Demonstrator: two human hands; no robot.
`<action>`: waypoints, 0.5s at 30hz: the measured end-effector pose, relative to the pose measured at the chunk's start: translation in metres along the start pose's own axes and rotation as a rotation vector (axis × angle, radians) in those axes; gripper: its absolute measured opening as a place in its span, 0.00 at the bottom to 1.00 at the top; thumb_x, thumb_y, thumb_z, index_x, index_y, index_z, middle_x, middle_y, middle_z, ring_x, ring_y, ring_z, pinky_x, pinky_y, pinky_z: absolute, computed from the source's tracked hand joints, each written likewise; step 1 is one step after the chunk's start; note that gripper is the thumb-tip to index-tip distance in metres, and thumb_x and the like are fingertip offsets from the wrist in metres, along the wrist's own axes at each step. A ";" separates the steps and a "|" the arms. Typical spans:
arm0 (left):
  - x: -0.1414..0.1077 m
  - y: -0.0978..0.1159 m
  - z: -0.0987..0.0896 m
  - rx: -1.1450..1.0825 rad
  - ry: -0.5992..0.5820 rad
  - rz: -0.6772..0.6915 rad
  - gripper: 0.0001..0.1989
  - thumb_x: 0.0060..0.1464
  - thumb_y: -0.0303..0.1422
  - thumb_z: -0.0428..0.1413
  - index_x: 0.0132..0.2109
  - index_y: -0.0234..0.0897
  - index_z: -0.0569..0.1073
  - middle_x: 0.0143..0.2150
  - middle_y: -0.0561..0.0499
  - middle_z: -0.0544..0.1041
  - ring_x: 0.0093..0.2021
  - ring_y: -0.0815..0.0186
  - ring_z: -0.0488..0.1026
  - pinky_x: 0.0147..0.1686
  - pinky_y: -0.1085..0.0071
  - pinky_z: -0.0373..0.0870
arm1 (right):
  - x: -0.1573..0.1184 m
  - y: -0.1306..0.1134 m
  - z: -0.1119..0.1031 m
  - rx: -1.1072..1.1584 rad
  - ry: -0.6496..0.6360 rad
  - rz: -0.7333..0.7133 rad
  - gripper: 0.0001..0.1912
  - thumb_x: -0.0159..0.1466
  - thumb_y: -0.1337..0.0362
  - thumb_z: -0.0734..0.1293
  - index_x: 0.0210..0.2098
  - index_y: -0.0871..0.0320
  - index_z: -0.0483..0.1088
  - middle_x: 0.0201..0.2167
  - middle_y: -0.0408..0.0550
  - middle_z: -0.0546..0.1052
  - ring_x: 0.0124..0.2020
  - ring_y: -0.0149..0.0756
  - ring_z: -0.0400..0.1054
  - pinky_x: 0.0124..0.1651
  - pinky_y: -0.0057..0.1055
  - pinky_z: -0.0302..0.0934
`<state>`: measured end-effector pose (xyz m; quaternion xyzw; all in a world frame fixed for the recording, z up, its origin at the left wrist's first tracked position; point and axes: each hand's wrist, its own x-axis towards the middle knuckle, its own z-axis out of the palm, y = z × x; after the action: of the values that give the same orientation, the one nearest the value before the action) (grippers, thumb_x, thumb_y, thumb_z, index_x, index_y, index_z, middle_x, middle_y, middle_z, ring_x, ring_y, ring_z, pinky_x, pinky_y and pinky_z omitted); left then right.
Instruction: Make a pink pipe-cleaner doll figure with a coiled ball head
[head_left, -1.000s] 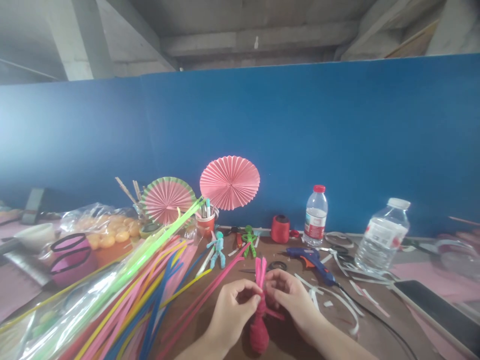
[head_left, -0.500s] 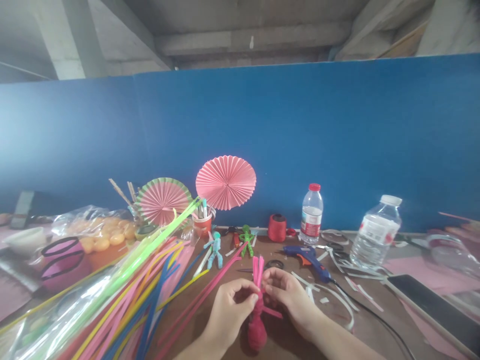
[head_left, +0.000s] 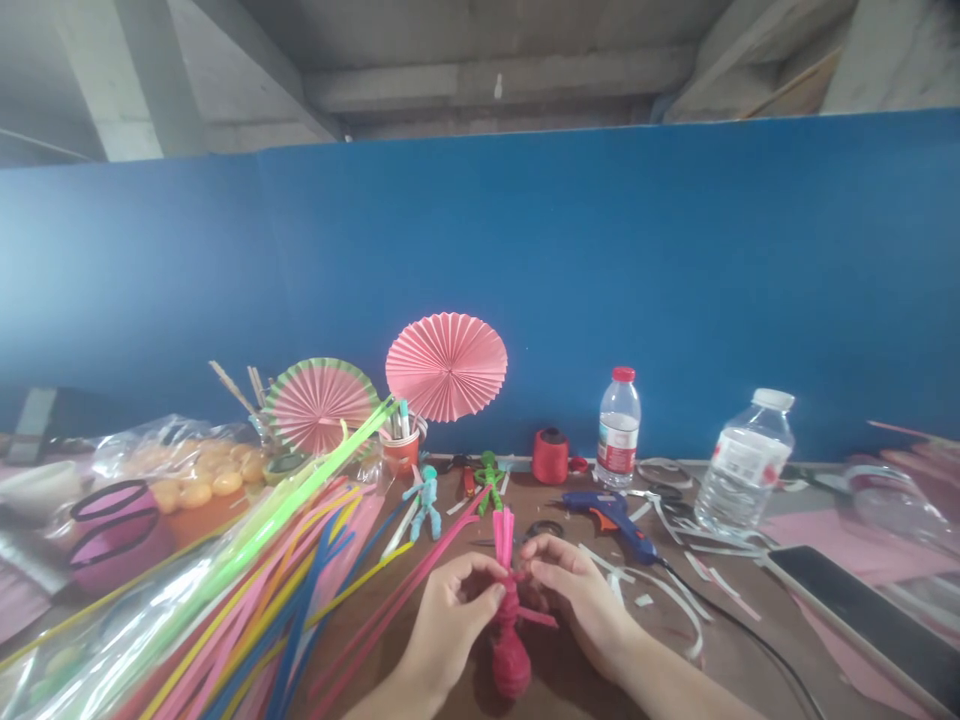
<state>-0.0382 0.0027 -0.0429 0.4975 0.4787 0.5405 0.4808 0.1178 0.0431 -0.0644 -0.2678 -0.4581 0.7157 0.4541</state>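
A small pink doll wound from fuzzy strips [head_left: 511,662] is upside down in front of me, its round head toward me and loose pink ends pointing away. My left hand [head_left: 459,612] is closed, thumb and forefinger pinching the doll's body from the left. On the other side my right hand [head_left: 574,598] is closed with its fingertips at the same part, pinching a pink strip; its lower fingers are partly hidden. A short pink strip [head_left: 537,617] sticks out to the right from the body. Beyond stand a teal doll [head_left: 426,503] and a green doll [head_left: 490,480].
Bundled coloured strips [head_left: 300,570] cover the left side. A blue glue gun [head_left: 611,515] with a cable lies right of centre, among white scraps. Two water bottles [head_left: 619,430], a red thread spool [head_left: 550,456], a phone [head_left: 862,620] and pleated paper fans [head_left: 448,366] are around.
The hands and doll have shifted only slightly, the right fingertips moving a little closer to the doll's body. The whole view has drifted a little to the left.
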 end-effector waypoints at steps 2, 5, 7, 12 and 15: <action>0.001 0.000 -0.001 0.014 0.024 0.005 0.03 0.41 0.26 0.58 0.28 0.33 0.74 0.25 0.51 0.75 0.27 0.67 0.71 0.30 0.73 0.67 | -0.001 0.001 0.004 -0.092 0.008 -0.006 0.07 0.54 0.63 0.68 0.30 0.59 0.68 0.19 0.38 0.67 0.21 0.27 0.60 0.26 0.24 0.52; 0.003 -0.002 -0.003 -0.004 0.052 0.011 0.04 0.41 0.27 0.59 0.29 0.33 0.75 0.27 0.50 0.76 0.29 0.66 0.71 0.31 0.72 0.67 | -0.001 -0.005 0.009 -0.332 0.040 -0.051 0.04 0.54 0.66 0.65 0.30 0.59 0.68 0.21 0.40 0.69 0.24 0.31 0.63 0.29 0.26 0.55; 0.005 -0.004 -0.003 -0.074 0.059 0.009 0.04 0.41 0.28 0.60 0.29 0.33 0.75 0.26 0.50 0.76 0.28 0.66 0.71 0.30 0.73 0.67 | 0.000 -0.019 0.004 -0.590 0.123 -0.121 0.03 0.54 0.67 0.62 0.30 0.57 0.66 0.21 0.40 0.70 0.25 0.33 0.64 0.30 0.27 0.56; 0.007 -0.008 -0.004 -0.161 0.082 0.032 0.04 0.41 0.28 0.61 0.29 0.33 0.74 0.25 0.51 0.76 0.25 0.68 0.70 0.27 0.75 0.66 | 0.009 -0.075 -0.049 -1.421 0.466 -0.097 0.05 0.58 0.62 0.59 0.30 0.53 0.65 0.26 0.41 0.74 0.28 0.35 0.67 0.32 0.28 0.56; 0.007 -0.010 -0.007 -0.073 0.084 0.040 0.03 0.42 0.27 0.60 0.29 0.33 0.75 0.27 0.50 0.77 0.28 0.67 0.71 0.31 0.74 0.66 | 0.014 -0.093 -0.090 -1.531 0.564 -0.010 0.04 0.55 0.64 0.61 0.25 0.56 0.66 0.26 0.46 0.74 0.29 0.39 0.68 0.31 0.31 0.54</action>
<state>-0.0447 0.0106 -0.0527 0.4660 0.4686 0.5873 0.4673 0.2214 0.1083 -0.0201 -0.6721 -0.6898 0.1078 0.2466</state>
